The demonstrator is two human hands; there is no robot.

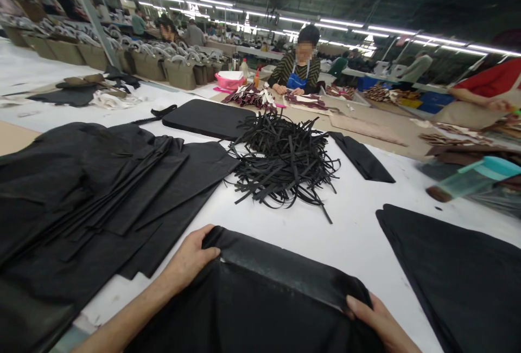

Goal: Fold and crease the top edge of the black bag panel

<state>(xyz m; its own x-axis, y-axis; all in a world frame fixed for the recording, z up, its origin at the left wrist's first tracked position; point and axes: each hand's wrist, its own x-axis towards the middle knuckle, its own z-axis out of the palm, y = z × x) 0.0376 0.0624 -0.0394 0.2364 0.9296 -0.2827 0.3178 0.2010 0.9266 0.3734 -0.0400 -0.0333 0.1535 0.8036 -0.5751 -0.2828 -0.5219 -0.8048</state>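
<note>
A black sheet of leather-like material [260,299] is stretched between my hands at the near edge of the white table. My left hand [199,252] pinches its upper left corner, thumb on top. At the upper right corner my right hand [368,312] grips it the same way, its fingers partly hidden behind the sheet. Along the top runs a shinier band [280,269] with a pale line below it. Beyond the sheet lies a heap of thin black strips [285,160]. Large overlapping black pieces [106,196] spread out at the left.
A stack of black pieces [456,271] lies on the right, near a clear cup with a teal top [476,177]. A flat black block [207,118] and a folded black piece [362,158] lie farther back. A co-worker [301,65] sits across the table; a red-sleeved person [488,87] is at the right.
</note>
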